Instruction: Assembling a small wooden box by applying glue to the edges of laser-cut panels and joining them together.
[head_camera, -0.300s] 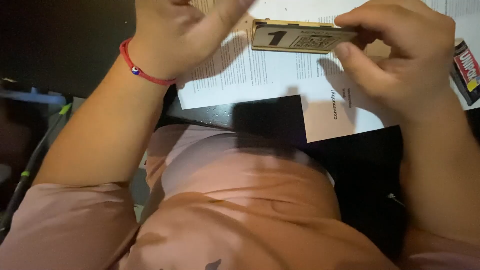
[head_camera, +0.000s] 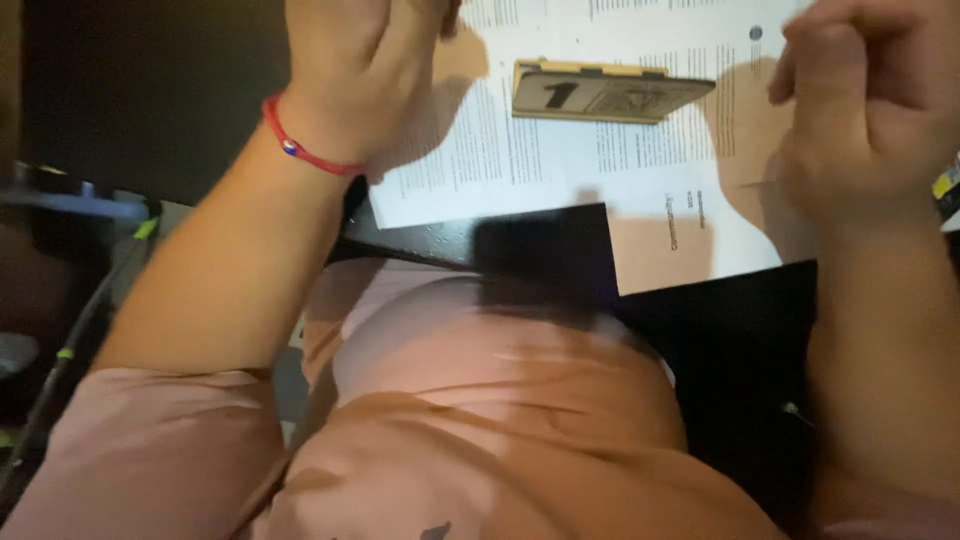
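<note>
Left hand (head_camera: 355, 75) curled, nothing seen in it | right hand (head_camera: 865, 120) loosely closed, grip unclear | card (head_camera: 610, 92) lay flat on sheet (head_camera: 560, 170) between them, untouched, face up for reading.

Matt white printed paper sheet (head_camera: 560, 165), slightly glossy tan cardboard packet (head_camera: 610, 93), smooth black tabletop (head_camera: 720, 340), red cord bracelet (head_camera: 305, 150)

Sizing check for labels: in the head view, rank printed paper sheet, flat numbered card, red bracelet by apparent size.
1. Printed paper sheet, largest, though cut off by the frame's top.
2. Flat numbered card.
3. Red bracelet, a thin band on the left wrist, nearer the camera, yet plainly smallest.
</note>
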